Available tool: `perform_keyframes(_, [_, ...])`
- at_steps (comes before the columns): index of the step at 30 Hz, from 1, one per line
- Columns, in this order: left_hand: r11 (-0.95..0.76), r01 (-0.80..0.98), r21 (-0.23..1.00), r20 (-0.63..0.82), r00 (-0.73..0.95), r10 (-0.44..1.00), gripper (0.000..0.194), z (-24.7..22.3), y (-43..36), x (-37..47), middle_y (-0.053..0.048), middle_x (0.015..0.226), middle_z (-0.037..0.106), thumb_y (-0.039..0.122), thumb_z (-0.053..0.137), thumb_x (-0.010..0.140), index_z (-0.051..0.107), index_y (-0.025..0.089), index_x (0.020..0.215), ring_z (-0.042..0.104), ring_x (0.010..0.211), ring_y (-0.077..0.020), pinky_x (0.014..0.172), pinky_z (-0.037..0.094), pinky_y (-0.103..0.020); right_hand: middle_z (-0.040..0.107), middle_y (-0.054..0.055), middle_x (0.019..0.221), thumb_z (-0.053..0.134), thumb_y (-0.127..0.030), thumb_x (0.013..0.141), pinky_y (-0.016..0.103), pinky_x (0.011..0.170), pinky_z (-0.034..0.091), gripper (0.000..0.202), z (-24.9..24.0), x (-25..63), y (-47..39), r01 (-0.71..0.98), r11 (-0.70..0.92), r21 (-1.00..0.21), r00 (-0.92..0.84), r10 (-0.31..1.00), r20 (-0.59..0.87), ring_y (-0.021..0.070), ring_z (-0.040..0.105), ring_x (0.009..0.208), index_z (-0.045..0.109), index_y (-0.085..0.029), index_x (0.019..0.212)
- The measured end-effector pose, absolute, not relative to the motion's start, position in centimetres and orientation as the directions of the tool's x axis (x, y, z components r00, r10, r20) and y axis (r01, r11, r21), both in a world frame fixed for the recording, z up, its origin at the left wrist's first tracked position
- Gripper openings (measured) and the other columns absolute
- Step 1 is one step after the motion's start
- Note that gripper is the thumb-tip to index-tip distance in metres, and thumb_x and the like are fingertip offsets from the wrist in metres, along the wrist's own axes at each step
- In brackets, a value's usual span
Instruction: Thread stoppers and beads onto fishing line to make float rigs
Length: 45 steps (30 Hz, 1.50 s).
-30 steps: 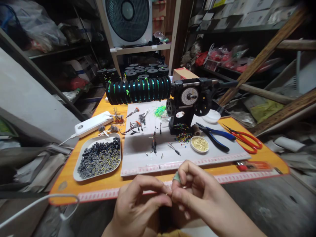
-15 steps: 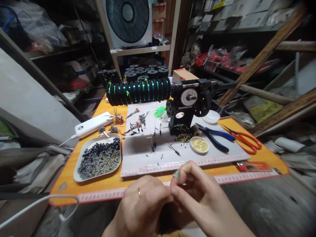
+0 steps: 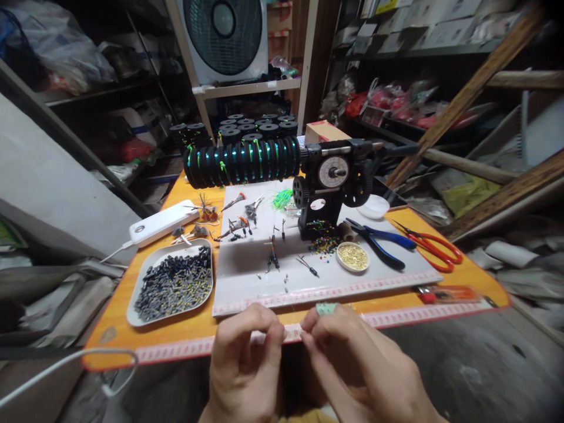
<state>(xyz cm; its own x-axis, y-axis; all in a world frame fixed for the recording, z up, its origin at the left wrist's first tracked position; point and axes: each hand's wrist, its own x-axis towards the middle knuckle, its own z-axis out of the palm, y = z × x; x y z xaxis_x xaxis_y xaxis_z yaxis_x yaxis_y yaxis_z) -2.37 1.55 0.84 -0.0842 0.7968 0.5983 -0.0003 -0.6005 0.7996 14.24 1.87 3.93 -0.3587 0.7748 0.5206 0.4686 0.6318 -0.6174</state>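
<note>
Close to the table's front edge, my left hand (image 3: 247,358) pinches thumb against forefinger. A short gap to the right, my right hand (image 3: 363,352) pinches too, with a green wrap (image 3: 326,308) round one finger. Whatever sits between either pair of fingertips is too small to make out. Beyond them lies a grey board (image 3: 247,292) with small black-bodied pieces with thin wire-like ends (image 3: 312,271), tiny silvery bits (image 3: 286,281) and loose coloured beads (image 3: 325,244). A small white dish (image 3: 352,257) of gold-coloured bits stands on its right half.
A white tray (image 3: 132,311) of small black and grey parts stands left. Blue-handled pliers (image 3: 388,247), red-handled scissors (image 3: 440,249) and an orange cutter (image 3: 458,294) lie right. Behind the board rises a black machine (image 3: 326,200) carrying spools (image 3: 242,164). A measuring tape (image 3: 176,349) lines the table edge.
My hands have come apart from fingertips almost touching. My left hand has turned so its thumb and forefinger pinch shows, and the green wrap on my right finger is more visible.
</note>
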Motion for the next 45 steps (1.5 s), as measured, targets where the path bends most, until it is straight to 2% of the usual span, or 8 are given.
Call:
perform_keyframes(5, [-0.535,0.054,0.843,0.538,-0.119,0.835,0.039,0.9,1.6,-2.1,-0.002,0.092,0.059,0.001,0.05,0.091,0.051,0.027,0.12,0.061,0.075,-0.0117,0.069,0.054,-0.022,0.063,-0.002,0.079,0.055,-0.003,0.086,0.02,0.065,0.052,0.024,4.9,14.8,2.0,0.453,0.561,-0.693,-0.325,0.828,0.458,0.0112,0.064,0.067,0.047,-0.025,0.093])
perform_keyframes(9, [-0.732,0.245,0.636,0.714,0.173,0.679,0.059,1.4,2.8,-1.9,-0.014,0.129,0.058,-0.004,0.053,0.086,0.042,0.025,0.135,0.064,0.103,-0.0195,0.082,0.057,-0.032,0.062,-0.005,0.076,0.055,-0.007,0.087,0.016,0.063,0.053,0.02,6.3,15.5,2.5,0.368,0.448,-0.815,-0.3,0.887,0.352,0.0091,0.065,0.068,0.049,-0.026,0.086])
perform_keyframes(14, [-0.862,0.309,0.401,0.79,0.359,0.496,0.042,2.5,4.7,-2.3,-0.007,0.092,0.077,0.003,0.06,0.09,0.055,0.015,0.13,0.067,0.075,-0.0151,0.068,0.054,-0.027,0.059,-0.004,0.077,0.054,-0.007,0.086,0.018,0.064,0.055,0.019,7.7,16.6,3.3,0.393,0.425,-0.815,-0.371,0.885,0.282,0.0107,0.063,0.07,0.049,-0.025,0.086])
perform_keyframes(20, [-0.862,0.259,0.436,0.737,0.447,0.507,0.023,3.6,4.9,-3.3,-0.011,0.093,0.078,0.006,0.06,0.092,0.068,0.013,0.112,0.07,0.078,-0.0182,0.067,0.055,-0.029,0.063,-0.002,0.083,0.055,-0.006,0.086,0.015,0.061,0.057,0.02,7.8,17.3,3.9,0.375,0.43,-0.821,-0.435,0.864,0.253,0.0111,0.065,0.077,0.053,-0.026,0.091])
perform_keyframes(26, [-0.674,0.235,0.7,0.651,0.177,0.738,0.019,3.4,3.4,-2.8,-0.004,0.08,0.075,0.001,0.063,0.087,0.067,0.018,0.095,0.071,0.074,-0.0145,0.069,0.056,-0.023,0.065,-0.004,0.086,0.065,-0.013,0.087,0.016,0.069,0.059,0.019,5.9,15.4,3.8,0.06,0.338,-0.939,-0.194,0.927,0.321,0.0095,0.069,0.079,0.055,-0.028,0.092])
perform_keyframes(30, [-0.539,0.221,0.813,0.543,0.045,0.838,0.017,3.4,2.3,-2.8,0.001,0.075,0.069,0.005,0.061,0.089,0.065,0.022,0.089,0.066,0.066,-0.0117,0.06,0.054,-0.02,0.068,0.0,0.085,0.064,-0.003,0.085,0.021,0.071,0.061,0.023,4.7,14.3,3.8,0.017,0.61,-0.792,-0.077,0.791,0.607,0.0125,0.07,0.078,0.057,-0.024,0.092])
perform_keyframes(36, [-0.468,0.319,0.824,0.483,0.036,0.875,0.016,3.6,1.9,-3.8,0.002,0.075,0.069,0.007,0.06,0.09,0.065,0.022,0.087,0.066,0.068,-0.0103,0.061,0.052,-0.017,0.073,0.014,0.088,0.043,-0.007,0.099,0.031,0.08,0.061,0.02,4.9,15.5,4.5,0.346,0.905,-0.245,-0.476,0.395,0.786,0.0214,0.069,0.092,0.063,-0.009,0.102])
perform_keyframes(45, [-0.592,0.469,0.655,0.599,0.154,0.786,0.017,4.3,2.9,-4.2,-0.001,0.078,0.07,0.001,0.061,0.087,0.065,0.018,0.089,0.067,0.074,-0.0107,0.07,0.053,-0.018,0.068,0.005,0.09,0.053,-0.001,0.091,0.032,0.081,0.056,0.022,3.6,16.7,4.5,0.487,0.816,-0.312,-0.54,0.562,0.626,0.0188,0.065,0.087,0.062,-0.02,0.096])
